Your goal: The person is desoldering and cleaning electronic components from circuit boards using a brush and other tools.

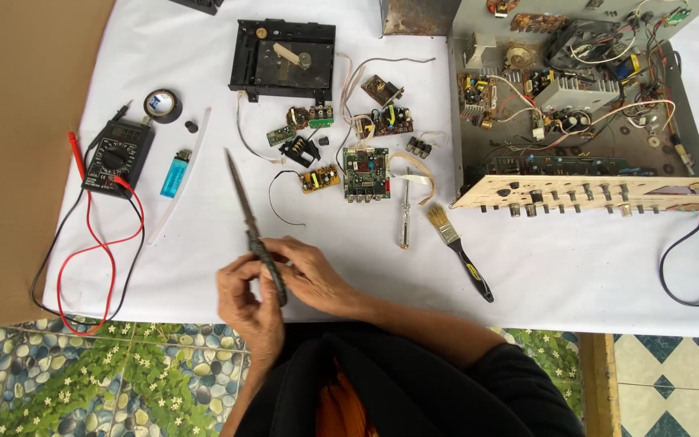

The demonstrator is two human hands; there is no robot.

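Right now both hands meet near the front edge of the counter (204, 81), just above the person's lap, around a long slim tool (254, 231) with a dark handle and a thin metal shaft. The left hand (246, 303) curls closed around the lower end of the handle, fingers folded in from the side, and the right hand (311, 275) pinches the handle just above it, so the shaft slants up and away from both hands, its tip free over the white cloth. The tip is probably the main hazard: it stands well ahead of the hands, and a twist or slip of the grip could swing it toward the small yellow circuit board (319, 179) and the loose black wire (278, 198) that lie just beyond the right hand. If the handle rolls between the fingers, the tool could drop into the lap or off the edge. The red probe lead (99, 251) of the multimeter (116, 155) loops on the cloth beyond the left hand, near enough that a sweeping elbow might snag it and drag the meter. The paintbrush (459, 251) and screwdriver (404, 214), off past the right hand, sit farther out and look less exposed.
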